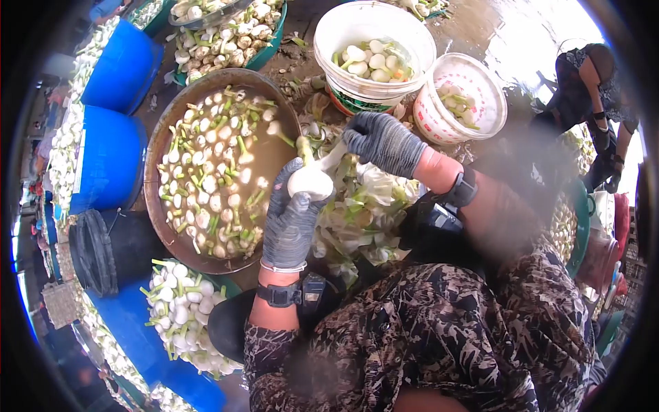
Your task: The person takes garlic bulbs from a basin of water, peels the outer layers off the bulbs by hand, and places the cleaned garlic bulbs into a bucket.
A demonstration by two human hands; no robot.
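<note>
Left hand point(292, 223) of mine, in grey glove, is near the brown basin point(173, 115) and grasps one white bulb point(310, 184); its stalk points up. From the bulb, pale peel point(332, 158) goes to my right hand point(386, 145), which pinches it. Beyond stand big bucket point(374, 22) and small bucket point(478, 71), with bulbs inside both

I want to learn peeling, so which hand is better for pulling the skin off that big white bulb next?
Probably the right hand: its fingers already seem to pinch the loose skin, while the left hand is busy holding the bulb.
</note>
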